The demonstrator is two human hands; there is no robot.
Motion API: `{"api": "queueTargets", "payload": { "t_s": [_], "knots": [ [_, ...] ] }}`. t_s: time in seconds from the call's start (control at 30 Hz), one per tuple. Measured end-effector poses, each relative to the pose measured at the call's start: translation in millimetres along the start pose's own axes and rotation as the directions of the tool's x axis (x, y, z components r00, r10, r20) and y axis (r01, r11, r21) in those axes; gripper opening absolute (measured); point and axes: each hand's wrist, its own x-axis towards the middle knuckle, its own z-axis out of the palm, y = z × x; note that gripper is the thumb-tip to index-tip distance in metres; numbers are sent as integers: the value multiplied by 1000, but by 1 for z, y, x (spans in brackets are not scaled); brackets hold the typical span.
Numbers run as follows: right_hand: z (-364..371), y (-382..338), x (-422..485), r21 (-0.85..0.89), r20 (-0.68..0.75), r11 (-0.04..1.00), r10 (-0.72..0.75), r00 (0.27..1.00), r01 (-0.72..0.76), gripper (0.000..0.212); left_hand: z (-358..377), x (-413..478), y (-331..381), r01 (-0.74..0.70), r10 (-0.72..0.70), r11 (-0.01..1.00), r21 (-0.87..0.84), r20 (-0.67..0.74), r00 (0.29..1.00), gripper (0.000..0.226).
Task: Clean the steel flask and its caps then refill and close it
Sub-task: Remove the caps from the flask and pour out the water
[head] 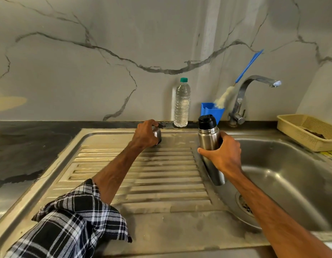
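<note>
My right hand grips the steel flask around its middle and holds it upright over the left edge of the sink basin. A black inner cap sits on the flask's neck. My left hand reaches to the far end of the ribbed drainboard, where its fingers curl over the steel outer cap, which stands on the drainboard. My hand hides most of that cap.
A clear water bottle with a green lid stands against the wall. Beside it a blue holder carries a blue-handled bottle brush. The tap arches over the sink basin. A beige basket sits at the right.
</note>
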Motion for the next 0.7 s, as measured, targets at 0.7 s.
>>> {"api": "queueTargets", "payload": {
  "t_s": [0.7],
  "knots": [
    [-74, 27, -2, 184, 189, 982, -72, 979, 37, 65, 16, -55, 165, -173, 428, 685, -708, 198, 882, 51]
  ]
}}
